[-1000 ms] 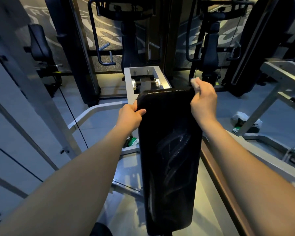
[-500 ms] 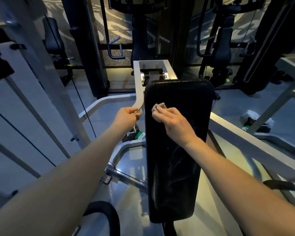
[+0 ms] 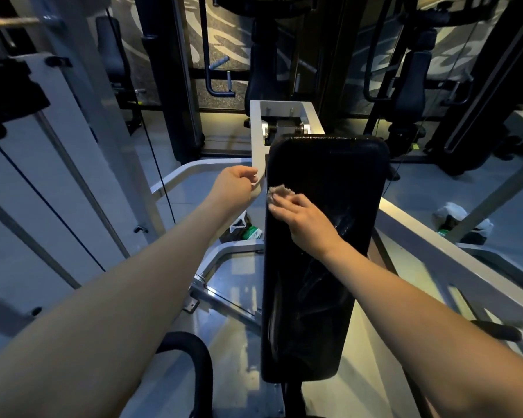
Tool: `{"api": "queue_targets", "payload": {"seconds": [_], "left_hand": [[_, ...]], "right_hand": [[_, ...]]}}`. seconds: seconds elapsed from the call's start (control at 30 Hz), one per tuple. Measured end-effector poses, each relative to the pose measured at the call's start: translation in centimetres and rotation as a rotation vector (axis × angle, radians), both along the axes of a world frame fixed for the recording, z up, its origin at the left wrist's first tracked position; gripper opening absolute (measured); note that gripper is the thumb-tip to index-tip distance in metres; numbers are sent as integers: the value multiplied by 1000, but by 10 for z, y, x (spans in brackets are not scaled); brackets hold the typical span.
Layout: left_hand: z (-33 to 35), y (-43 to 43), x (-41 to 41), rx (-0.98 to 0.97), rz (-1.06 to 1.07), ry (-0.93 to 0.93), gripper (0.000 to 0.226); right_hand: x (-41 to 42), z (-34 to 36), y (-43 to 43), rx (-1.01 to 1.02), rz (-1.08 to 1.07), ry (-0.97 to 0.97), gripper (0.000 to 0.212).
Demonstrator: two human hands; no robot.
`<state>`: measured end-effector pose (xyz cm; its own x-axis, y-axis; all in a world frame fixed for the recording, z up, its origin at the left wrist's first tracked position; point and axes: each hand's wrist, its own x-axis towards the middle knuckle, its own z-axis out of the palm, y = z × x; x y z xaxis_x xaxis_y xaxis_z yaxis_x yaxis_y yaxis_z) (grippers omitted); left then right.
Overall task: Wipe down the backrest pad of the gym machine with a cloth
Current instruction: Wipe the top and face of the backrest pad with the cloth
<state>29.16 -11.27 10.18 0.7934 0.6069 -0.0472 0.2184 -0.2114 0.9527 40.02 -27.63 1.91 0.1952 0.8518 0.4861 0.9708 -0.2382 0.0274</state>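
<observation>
The black backrest pad (image 3: 329, 170) runs down the middle of the view, long and glossy with wet streaks on its face. My right hand (image 3: 304, 221) presses a small pale cloth (image 3: 280, 190) against the pad near its left edge, in the upper half. Only the cloth's frayed tip shows past my fingers. My left hand (image 3: 234, 185) hovers just left of the pad beside the grey frame bar (image 3: 258, 152), fingers loosely curled, with nothing seen in it.
Grey frame rails (image 3: 435, 245) run along the right and lower left of the pad. A weight stack panel with a cable (image 3: 73, 182) stands at left. A black curved handle (image 3: 194, 366) sits bottom centre. Bags lie on the floor (image 3: 459, 218). Other machines stand behind.
My right hand with the cloth came from the pad's top right corner down onto its face at the left edge. My left hand let go of the pad's left side.
</observation>
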Motion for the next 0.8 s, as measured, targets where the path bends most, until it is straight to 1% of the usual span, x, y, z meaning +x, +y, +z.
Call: {"api": "queue_targets", "payload": {"seconds": [0.07, 0.1, 0.2, 0.23, 0.27, 0.3, 0.37, 0.43, 0.5, 0.53, 0.57, 0.67, 0.73, 0.8], "left_hand": [[2, 4, 1, 7, 6, 7, 42], [4, 6, 2, 2, 8, 5, 41], [10, 10, 6, -2, 18, 1, 37], [11, 11, 8, -2, 19, 2, 38], [11, 11, 8, -4, 17, 8, 38], [11, 11, 7, -8, 16, 13, 37], [6, 11, 5, -17, 19, 12, 32], [1, 13, 1, -27, 14, 0, 32], [-3, 13, -3, -35, -5, 0, 31], [-4, 12, -6, -47, -6, -6, 29], [-4, 11, -8, -69, -2, -17, 27], [-1, 2, -13, -107, -11, -73, 26], [2, -1, -16, -47, -74, -107, 24], [8, -5, -19, 35, -158, -134, 28]], "right_hand": [[2, 23, -1, -5, 10, -16, 57], [7, 40, 3, 24, -3, -34, 54], [21, 96, 21, 215, -89, -58, 42], [23, 107, 27, 256, -115, -62, 38], [23, 109, 34, 254, -127, -68, 35], [20, 104, 39, 223, -132, -75, 35], [13, 66, 39, 136, -121, -80, 46], [1, 16, 28, 21, -26, -47, 54], [-14, -11, 16, -66, 60, 50, 52], [-19, -10, 15, -61, 72, 124, 48], [-21, -3, 17, -18, 66, 205, 42], [-23, 34, 25, 228, -29, 403, 28], [-19, 61, 25, 352, -128, 548, 23], [-17, 81, 25, 424, -222, 699, 14]]}}
